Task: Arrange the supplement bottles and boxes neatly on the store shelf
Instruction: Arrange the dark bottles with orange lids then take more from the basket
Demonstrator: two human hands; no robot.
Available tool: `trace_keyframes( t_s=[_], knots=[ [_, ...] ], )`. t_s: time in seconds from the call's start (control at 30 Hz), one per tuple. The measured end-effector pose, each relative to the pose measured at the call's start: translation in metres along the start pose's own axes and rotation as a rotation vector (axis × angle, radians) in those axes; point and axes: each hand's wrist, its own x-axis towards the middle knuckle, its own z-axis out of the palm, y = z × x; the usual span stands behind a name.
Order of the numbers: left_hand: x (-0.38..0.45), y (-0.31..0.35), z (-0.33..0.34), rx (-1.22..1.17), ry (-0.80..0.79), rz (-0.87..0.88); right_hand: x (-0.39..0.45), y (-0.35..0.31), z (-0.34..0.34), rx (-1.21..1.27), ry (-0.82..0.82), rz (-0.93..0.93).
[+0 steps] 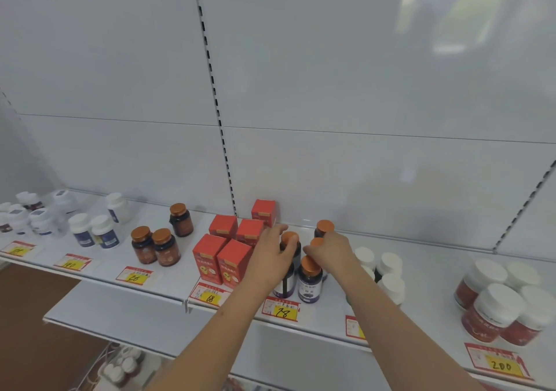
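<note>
On the shelf (168,285), five boxes (222,258) stand left of a cluster of purple-label bottles (310,282), on which both hands rest: left hand (272,253) on a rear-left bottle, right hand (329,252) on another. Three amber bottles (162,246) stand further left; white-capped bottles (388,273) stand to the right. Price tags (210,296) line the front edge.

Two bare forearms with no sleeves, watch, or rings visible end in the ungloved left hand (272,250) and ungloved right hand (332,250), with short-nailed fingers (282,228).
</note>
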Motion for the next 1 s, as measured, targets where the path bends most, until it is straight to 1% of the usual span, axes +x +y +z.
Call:
trace_keyframes(
  t_s=[0.1,0.2,0.27,0.33,0.37,0.43,0.47,0.53,0.63,0.73,0.77,0.83,0.9,0.93,1.0],
  knots=[
    [-0.005,0.005,-0.007,0.011,0.064,0.026,-0.005,0.002,-0.014,0.002,0.005,-0.064],
    [-0.009,0.015,-0.018,-0.021,0.144,0.069,-0.017,0.003,-0.044,0.013,0.052,-0.108],
    [-0.011,0.027,-0.026,-0.07,0.177,0.102,-0.027,0.005,-0.068,0.07,0.12,-0.153],
    [-0.014,0.046,-0.035,-0.156,0.154,0.095,-0.038,0.007,-0.093,0.206,0.153,-0.231],
    [-0.016,0.057,-0.039,-0.226,0.116,0.071,-0.047,0.007,-0.105,0.33,0.137,-0.269],
    [-0.018,0.08,-0.045,-0.399,-0.011,-0.027,-0.069,0.003,-0.128,0.594,0.042,-0.341],
    [-0.019,0.088,-0.049,-0.446,-0.068,-0.067,-0.079,0.001,-0.136,0.666,-0.006,-0.376],
    [-0.02,0.097,-0.056,-0.453,-0.141,-0.105,-0.095,0.002,-0.146,0.69,-0.055,-0.451],
    [-0.028,0.104,-0.067,-0.525,-0.25,-0.16,-0.108,0.007,-0.151,0.743,-0.092,-0.495],
    [-0.034,0.107,-0.071,-0.697,-0.437,-0.285,-0.112,0.008,-0.149,0.827,-0.116,-0.45],
    [-0.037,0.109,-0.072,-0.749,-0.481,-0.321,-0.111,0.007,-0.148,0.848,-0.118,-0.42],
    [-0.044,0.11,-0.072,-0.774,-0.529,-0.349,-0.109,0.005,-0.145,0.878,-0.113,-0.358],
    [-0.051,0.111,-0.07,-0.755,-0.494,-0.325,-0.107,0.003,-0.141,0.903,-0.111,-0.317],
    [-0.055,0.111,-0.069,-0.736,-0.44,-0.284,-0.107,0.002,-0.138,0.92,-0.115,-0.309],
    [-0.063,0.109,-0.067,-0.626,-0.273,-0.126,-0.107,0.002,-0.135,0.977,-0.138,-0.304]
  ],
)
